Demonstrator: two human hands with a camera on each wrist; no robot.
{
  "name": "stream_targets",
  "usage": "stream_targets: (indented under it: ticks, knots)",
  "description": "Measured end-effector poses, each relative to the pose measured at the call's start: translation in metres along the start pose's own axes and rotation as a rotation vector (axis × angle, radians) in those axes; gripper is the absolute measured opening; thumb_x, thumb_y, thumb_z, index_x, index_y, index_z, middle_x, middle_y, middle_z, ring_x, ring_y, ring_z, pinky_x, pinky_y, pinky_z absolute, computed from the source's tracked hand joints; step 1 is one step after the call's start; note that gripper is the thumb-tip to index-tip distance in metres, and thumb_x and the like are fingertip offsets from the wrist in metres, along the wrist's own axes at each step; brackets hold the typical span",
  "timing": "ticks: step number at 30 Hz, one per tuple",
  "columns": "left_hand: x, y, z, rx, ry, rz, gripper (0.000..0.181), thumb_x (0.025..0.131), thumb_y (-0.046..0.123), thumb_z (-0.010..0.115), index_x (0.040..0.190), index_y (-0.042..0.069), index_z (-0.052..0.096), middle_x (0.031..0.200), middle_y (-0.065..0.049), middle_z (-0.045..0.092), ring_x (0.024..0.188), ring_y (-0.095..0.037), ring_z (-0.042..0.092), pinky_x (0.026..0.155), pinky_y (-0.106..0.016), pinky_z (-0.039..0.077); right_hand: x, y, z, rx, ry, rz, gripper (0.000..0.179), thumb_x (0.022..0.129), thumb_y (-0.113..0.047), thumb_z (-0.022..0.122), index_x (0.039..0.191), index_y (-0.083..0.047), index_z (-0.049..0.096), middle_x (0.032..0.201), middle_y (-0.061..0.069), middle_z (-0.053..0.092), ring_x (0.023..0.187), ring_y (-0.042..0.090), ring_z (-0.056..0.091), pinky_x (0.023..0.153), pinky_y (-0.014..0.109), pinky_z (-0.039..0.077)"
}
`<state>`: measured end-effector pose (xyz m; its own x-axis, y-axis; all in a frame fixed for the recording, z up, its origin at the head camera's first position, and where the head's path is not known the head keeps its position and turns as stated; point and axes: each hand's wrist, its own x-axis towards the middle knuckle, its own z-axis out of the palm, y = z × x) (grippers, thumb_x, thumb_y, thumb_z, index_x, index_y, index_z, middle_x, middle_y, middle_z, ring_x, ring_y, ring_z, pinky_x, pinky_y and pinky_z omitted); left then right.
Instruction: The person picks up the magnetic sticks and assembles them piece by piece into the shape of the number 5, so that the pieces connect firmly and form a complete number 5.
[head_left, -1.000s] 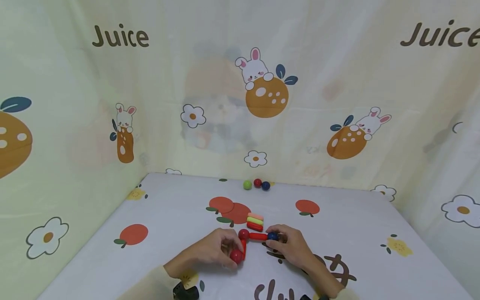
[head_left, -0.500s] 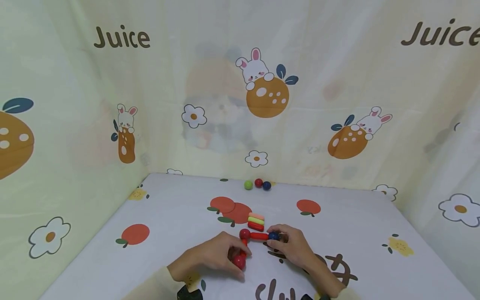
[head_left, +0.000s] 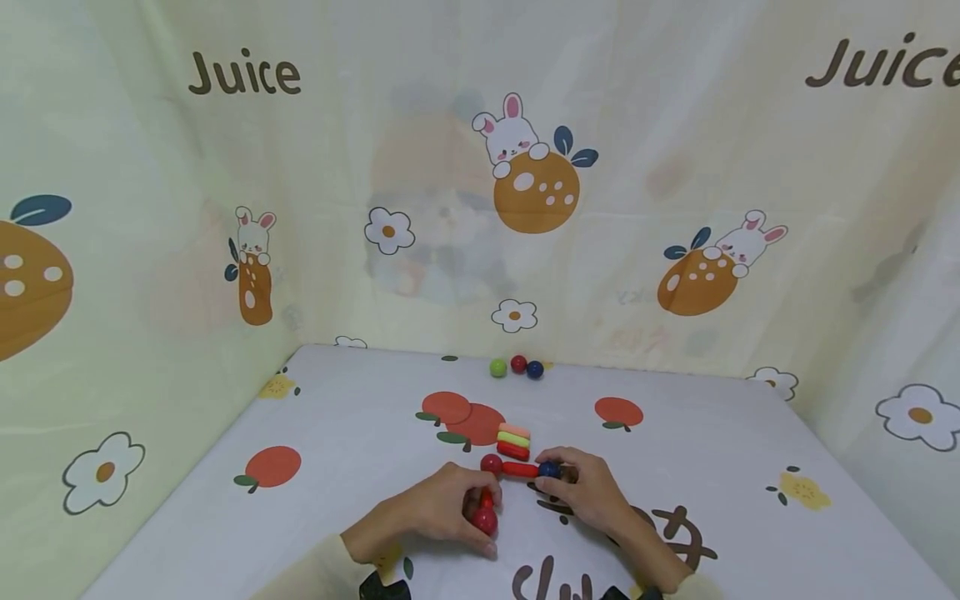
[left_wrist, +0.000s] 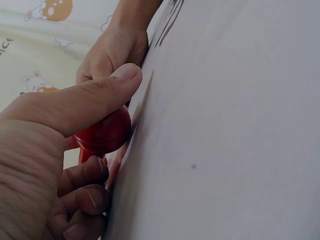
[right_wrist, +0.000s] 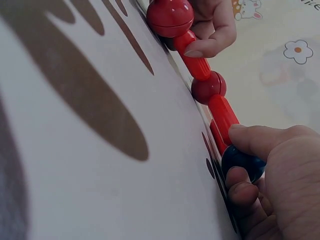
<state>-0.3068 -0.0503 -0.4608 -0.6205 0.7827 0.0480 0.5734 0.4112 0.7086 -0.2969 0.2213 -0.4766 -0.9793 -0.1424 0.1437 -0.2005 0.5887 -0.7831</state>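
An L-shaped chain of balls and rods lies on the table in the head view. A red corner ball [head_left: 491, 464] joins one red rod [head_left: 520, 469], leading right to a dark blue ball [head_left: 549, 469], and another red rod [head_left: 487, 498], leading toward the person to a second red ball [head_left: 485, 522]. My left hand [head_left: 438, 504] holds that nearer red ball, thumb on its near side and fingers along the rod. With thumb and fingers, my right hand [head_left: 592, 492] grips the blue ball [right_wrist: 242, 162]. The right wrist view shows the nearer ball [right_wrist: 170, 17] against its rod's end.
Just behind the chain lie a pink rod [head_left: 514, 430], a yellow-green rod [head_left: 513, 439] and a red rod [head_left: 513, 451] side by side. Farther back, a green ball [head_left: 498, 367], a red ball [head_left: 518, 363] and a blue ball [head_left: 535, 369] sit near the printed curtain [head_left: 420, 283].
My left hand has shifted right and a little nearer, bringing its red ball from beside the rod to the rod's near end. My right hand keeps its grip on the blue ball.
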Motion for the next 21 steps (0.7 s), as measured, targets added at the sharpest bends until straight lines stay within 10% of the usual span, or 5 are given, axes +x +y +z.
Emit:
stream_targets:
  ticks: [21]
  knots:
    - [-0.004,-0.012,-0.004,-0.105,-0.046,0.057,0.036,0.08,0.027,0.088,0.11,0.026,0.068,0.077,0.01,0.061,0.067,-0.004,0.056,0.059,-0.021,0.049,0.001,0.0,0.002,-0.007,-0.009,-0.003,0.029,0.089,-0.024,0.079,0.118,-0.022,0.074,0.089,-0.004,0.064,0.075,0.018,0.053,0.057,0.025,0.042]
